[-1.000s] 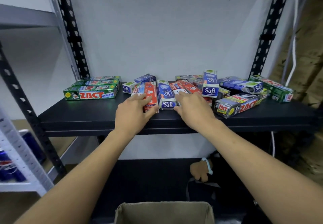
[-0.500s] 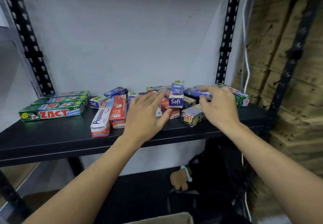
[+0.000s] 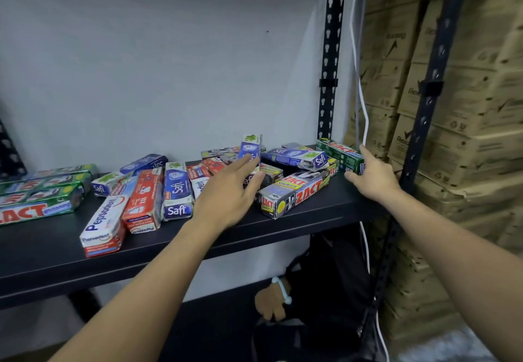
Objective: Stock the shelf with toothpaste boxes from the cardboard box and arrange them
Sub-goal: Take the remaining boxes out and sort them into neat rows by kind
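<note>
Head: right hand (image 3: 374,181) touches box (image 3: 339,151) (green).

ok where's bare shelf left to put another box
Bare shelf runs along the front edge, widest in front of the green Zact stack, left of the Pepsodent box, and at the front right corner beside the silver Zact box. The middle and back right are crowded with overlapping boxes.

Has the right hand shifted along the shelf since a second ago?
Yes. The right hand went rightward: it was left of the standing Safi box, and now touches the green ZACT box by the black upright.
</note>
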`<state>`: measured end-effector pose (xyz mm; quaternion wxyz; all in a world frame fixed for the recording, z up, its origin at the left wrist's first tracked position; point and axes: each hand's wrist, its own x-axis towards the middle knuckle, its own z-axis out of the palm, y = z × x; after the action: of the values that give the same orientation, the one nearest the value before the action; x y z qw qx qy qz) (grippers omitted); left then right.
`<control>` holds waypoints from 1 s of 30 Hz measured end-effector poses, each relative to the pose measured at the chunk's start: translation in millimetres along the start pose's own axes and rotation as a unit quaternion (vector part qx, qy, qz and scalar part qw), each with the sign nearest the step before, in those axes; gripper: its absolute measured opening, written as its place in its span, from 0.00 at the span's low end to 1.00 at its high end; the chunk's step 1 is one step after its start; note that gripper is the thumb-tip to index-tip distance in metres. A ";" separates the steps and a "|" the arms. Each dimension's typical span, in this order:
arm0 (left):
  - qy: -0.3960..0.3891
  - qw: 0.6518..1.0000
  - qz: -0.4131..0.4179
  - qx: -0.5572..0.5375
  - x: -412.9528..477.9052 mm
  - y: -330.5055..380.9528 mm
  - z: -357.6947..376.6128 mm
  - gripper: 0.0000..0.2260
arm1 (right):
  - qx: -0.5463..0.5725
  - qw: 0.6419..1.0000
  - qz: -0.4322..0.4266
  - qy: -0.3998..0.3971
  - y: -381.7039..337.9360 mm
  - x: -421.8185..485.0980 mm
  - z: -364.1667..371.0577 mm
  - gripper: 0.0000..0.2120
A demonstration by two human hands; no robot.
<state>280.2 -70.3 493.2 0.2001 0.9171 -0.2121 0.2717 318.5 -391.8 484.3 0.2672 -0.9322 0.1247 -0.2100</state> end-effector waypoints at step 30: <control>0.013 1.000 -0.004 -0.014 -0.6 15.4 -34.6 0.29 | 0.251 0.923 -0.160 0.244 -78.3 -80.3 -47.4 0.19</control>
<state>257.8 -66.2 523.4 0.2169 0.9113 -0.2096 0.2802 235.5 -320.6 537.8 0.4168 -0.7619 -0.0218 -0.4953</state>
